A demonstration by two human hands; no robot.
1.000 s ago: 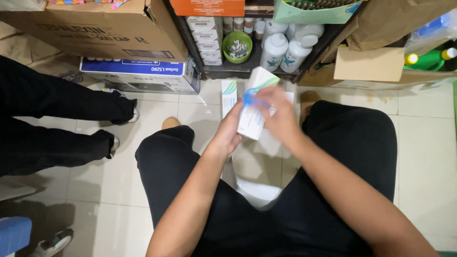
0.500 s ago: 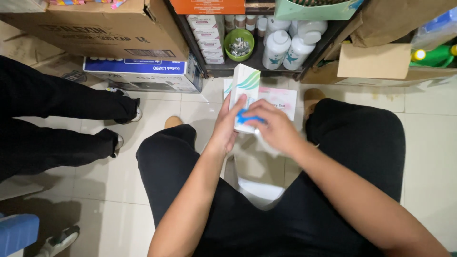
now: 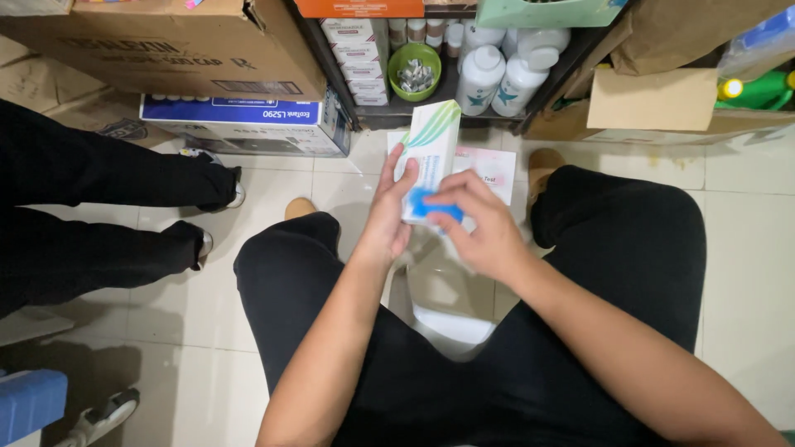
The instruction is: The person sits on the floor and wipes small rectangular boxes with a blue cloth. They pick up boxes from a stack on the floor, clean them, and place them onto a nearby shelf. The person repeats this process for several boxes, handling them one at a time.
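I sit on a white stool (image 3: 451,319) with my knees apart, in black trousers. My left hand (image 3: 389,211) grips a small white carton (image 3: 431,149) with green and blue stripes, held upright above the floor. My right hand (image 3: 480,223) touches the carton's lower front, its fingers pinched at a blue patch (image 3: 426,203) there. A flat white and pink box (image 3: 489,170) lies on the floor just behind the carton.
A low shelf (image 3: 397,116) ahead holds white bottles (image 3: 493,79), stacked small boxes (image 3: 356,50) and a green bowl (image 3: 414,70). Cardboard cartons (image 3: 166,41) and a blue and white box (image 3: 240,120) stand at the left, a brown carton (image 3: 654,99) at the right. Another person's black-trousered legs (image 3: 91,207) reach in from the left.
The carton has turned upright and moved slightly left. My right hand has slid from the top of it down to its lower front.
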